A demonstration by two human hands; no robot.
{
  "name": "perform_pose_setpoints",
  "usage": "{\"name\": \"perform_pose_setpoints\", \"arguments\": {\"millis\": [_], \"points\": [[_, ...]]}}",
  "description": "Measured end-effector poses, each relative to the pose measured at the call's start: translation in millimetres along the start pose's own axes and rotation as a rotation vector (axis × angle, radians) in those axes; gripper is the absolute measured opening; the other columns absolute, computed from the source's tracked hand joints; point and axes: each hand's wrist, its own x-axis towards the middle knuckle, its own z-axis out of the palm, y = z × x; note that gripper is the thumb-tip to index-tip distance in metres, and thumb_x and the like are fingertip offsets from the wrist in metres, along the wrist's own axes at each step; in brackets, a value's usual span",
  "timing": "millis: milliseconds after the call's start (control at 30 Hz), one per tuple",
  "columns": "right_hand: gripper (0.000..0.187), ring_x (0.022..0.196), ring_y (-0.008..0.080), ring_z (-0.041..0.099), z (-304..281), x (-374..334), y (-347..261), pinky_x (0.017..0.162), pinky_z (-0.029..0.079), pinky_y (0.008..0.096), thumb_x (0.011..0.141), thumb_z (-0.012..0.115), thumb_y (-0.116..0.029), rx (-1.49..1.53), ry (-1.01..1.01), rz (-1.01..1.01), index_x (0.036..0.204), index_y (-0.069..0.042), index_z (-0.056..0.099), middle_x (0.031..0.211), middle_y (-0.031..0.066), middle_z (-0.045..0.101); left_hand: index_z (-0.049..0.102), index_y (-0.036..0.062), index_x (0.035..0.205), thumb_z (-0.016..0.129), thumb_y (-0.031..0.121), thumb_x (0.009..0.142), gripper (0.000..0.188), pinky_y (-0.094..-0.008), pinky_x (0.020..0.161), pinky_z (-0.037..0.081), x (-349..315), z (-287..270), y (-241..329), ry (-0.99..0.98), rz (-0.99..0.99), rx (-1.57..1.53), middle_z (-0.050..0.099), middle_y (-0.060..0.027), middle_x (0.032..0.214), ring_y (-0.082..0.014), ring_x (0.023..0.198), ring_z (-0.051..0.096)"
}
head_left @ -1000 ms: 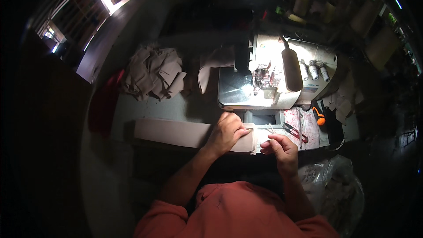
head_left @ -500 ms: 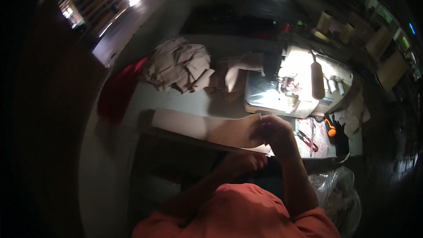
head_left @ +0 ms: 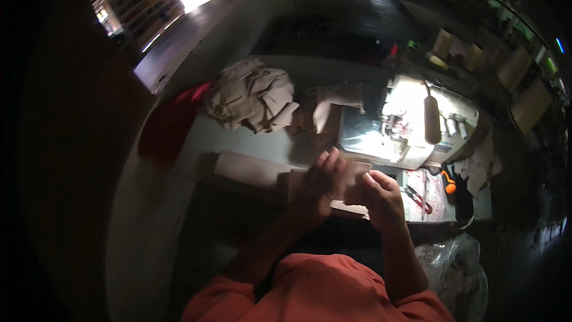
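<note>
At the table's front edge, my right hand [head_left: 385, 198] pinches the right end of a beige fabric piece [head_left: 357, 180] between thumb and fingers. My left hand [head_left: 316, 189] lies across that same piece with its fingers stretched out, hiding its middle. Beneath and to the left, a long beige fabric strip [head_left: 253, 170] lies along the table edge. Just beyond my hands stands a sewing machine [head_left: 411, 122], lit brightly by its lamp. Red-handled thread snips [head_left: 420, 200] lie to the right of my right hand.
A heap of beige fabric pieces [head_left: 251, 96] sits at the back left beside a red cloth [head_left: 173, 125]. More beige fabric [head_left: 333, 104] lies left of the machine. An orange object [head_left: 448, 183] is at the right. A clear plastic bag [head_left: 456, 271] hangs below the table edge.
My left hand has risen from the table's front edge onto the fabric. The right hand now holds a separate-looking piece above the long strip. The view has shifted slightly.
</note>
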Motion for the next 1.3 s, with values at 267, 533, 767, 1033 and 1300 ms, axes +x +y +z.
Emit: {"name": "perform_pose_setpoints", "arguments": {"millis": [267,533,767,1033,1300], "points": [[0.015,0.068,0.0111,0.057,-28,-21,-1,0.064,0.049,0.0243,0.082,0.049,-0.009,-0.235,0.047,-0.078,0.088,0.004,0.054,0.078,0.0064,0.057,0.027,-0.0027,0.124,0.055,0.043,0.073,0.075,-0.0410,0.095,0.027,7,19,27,-0.180,-0.005,-0.120,0.026,-0.0212,0.129,-0.0355,0.117,0.029],[0.015,0.073,0.0128,0.057,-21,-24,-5,0.066,0.049,0.0247,0.079,0.052,-0.001,-0.290,0.012,-0.240,0.092,0.004,0.052,0.083,0.0079,0.057,0.053,-0.0033,0.098,0.053,0.025,0.081,0.033,-0.0243,0.073,0.042,50,10,3,-0.443,-0.452,-0.946,0.058,-0.0100,0.087,-0.0136,0.082,0.054],[0.012,0.070,0.0100,0.055,-32,-25,-3,0.063,0.049,0.0231,0.081,0.048,-0.004,-0.187,0.060,-0.040,0.089,0.004,0.053,0.077,0.0061,0.057,0.058,-0.0010,0.081,0.055,0.009,0.077,0.011,-0.0241,0.060,0.042,67,9,13,-0.293,-0.350,-0.652,0.057,-0.0063,0.072,-0.0109,0.066,0.054],[0.012,0.062,0.0140,0.058,-54,21,15,0.055,0.047,0.0225,0.079,0.053,-0.004,-0.120,0.199,-0.207,0.086,0.006,0.051,0.075,0.0094,0.058,0.055,0.0025,0.081,0.058,0.008,0.068,0.014,-0.0345,0.064,0.042,108,48,-11,-0.228,0.228,0.052,0.050,-0.0111,0.074,-0.0266,0.072,0.050],[0.017,0.064,0.0135,0.058,-50,26,16,0.058,0.048,0.0220,0.081,0.049,-0.002,-0.132,0.267,-0.262,0.096,0.006,0.053,0.081,0.0101,0.059,0.052,0.0032,0.081,0.051,0.006,0.068,0.013,-0.0342,0.065,0.044,116,57,-23,-0.244,0.148,-0.018,0.048,-0.0103,0.078,-0.0261,0.075,0.050]]}}
